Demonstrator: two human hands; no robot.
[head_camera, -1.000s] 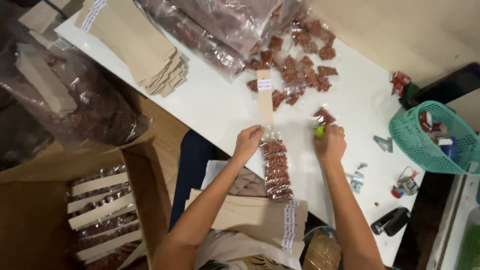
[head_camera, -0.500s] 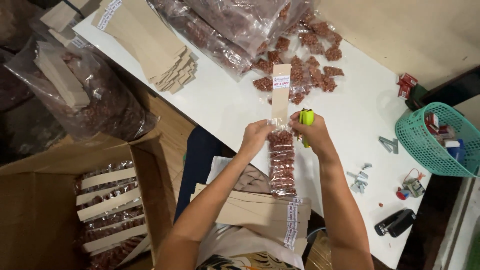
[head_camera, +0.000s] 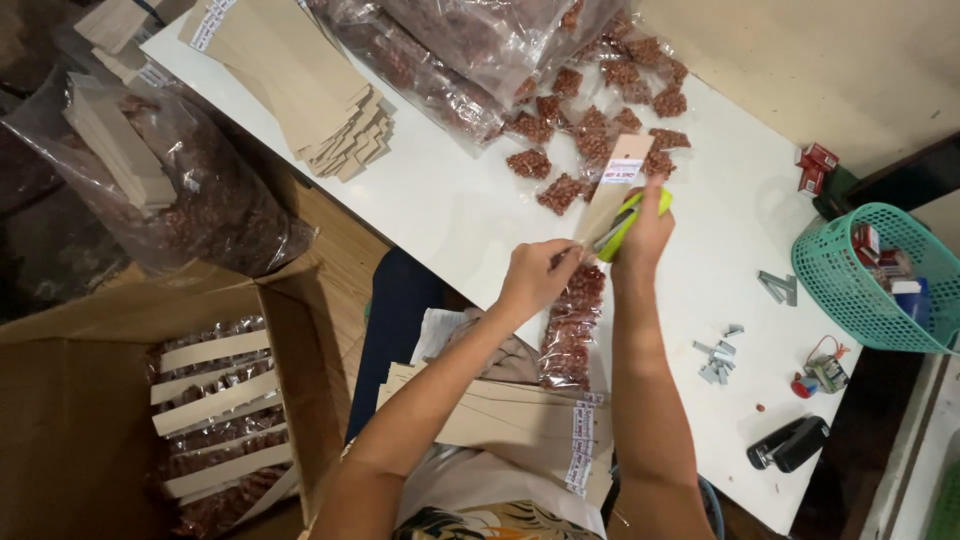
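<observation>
While a long clear plastic strip of small reddish-brown snack packets (head_camera: 572, 325) hangs down over the near edge of the white table (head_camera: 470, 215), its top is pinched shut between the fingers of the left hand (head_camera: 535, 277). A tan cardboard header strip (head_camera: 612, 190) is laid over that top end and slants up to the far right. The right hand (head_camera: 645, 232) is wrapped tightly round a lime-green stapler (head_camera: 628, 222), which is pressed against the header just right of the left hand.

Just beyond the hands, loose reddish-brown packets (head_camera: 590, 125) are scattered on the table, and large clear bags of the same contents (head_camera: 450, 50) lie at the far edge. A stack of tan cardboard strips (head_camera: 300, 85) is set at the far left. To the right, bars of silver staples (head_camera: 718, 357), a black stapler (head_camera: 790, 443) and a teal plastic basket (head_camera: 850, 290) are seen, well apart from the hands. More cardboard headers (head_camera: 500, 420) rest on the lap. At the near left, an open brown carton (head_camera: 70, 400) is filled with finished strips.
</observation>
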